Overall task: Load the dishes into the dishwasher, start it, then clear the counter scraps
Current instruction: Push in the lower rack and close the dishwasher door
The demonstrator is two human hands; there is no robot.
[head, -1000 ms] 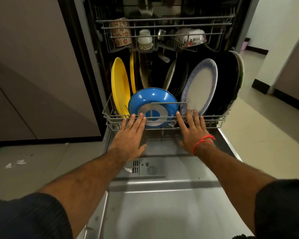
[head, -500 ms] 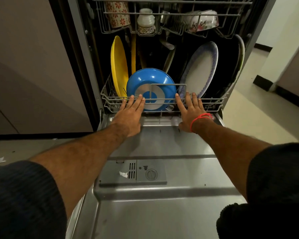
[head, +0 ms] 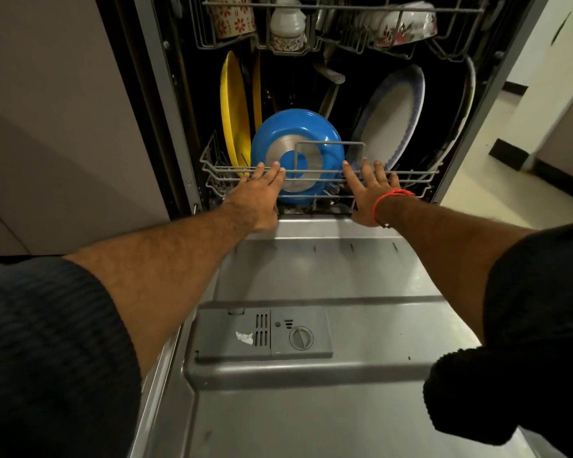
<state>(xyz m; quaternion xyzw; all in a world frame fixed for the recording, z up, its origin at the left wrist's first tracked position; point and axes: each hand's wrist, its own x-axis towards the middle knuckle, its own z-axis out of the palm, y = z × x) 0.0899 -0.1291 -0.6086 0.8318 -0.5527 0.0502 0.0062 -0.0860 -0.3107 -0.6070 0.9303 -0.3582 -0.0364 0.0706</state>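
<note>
At the centre of the frame stands a blue pan [head: 296, 157] with a silver disc on its base. Left of it are two yellow plates [head: 234, 107]; to the right, a white plate [head: 391, 117] with a blue-violet rim. At the top, a cream cup [head: 234, 19] carries red flowers and a white bowl [head: 407, 23] shows pink florals. A red thread [head: 389, 198] circles the wrist at centre right. The racks [head: 318, 175] are grey wire, the sleeves [head: 47, 342] dark.

The lower rack [head: 318, 175] sits inside the dishwasher, behind the lowered door [head: 328, 266]. The left hand [head: 262, 196] and right hand [head: 369, 193] lie flat against the rack's front rail, either side of a pan [head: 298, 153]. Plates [head: 234, 107] stand left of the pan, a large plate [head: 391, 117] right. The upper rack [head: 331, 44] above holds cups and a bowl [head: 407, 24]. A detergent dispenser [head: 265, 335] sits in the door.
</note>
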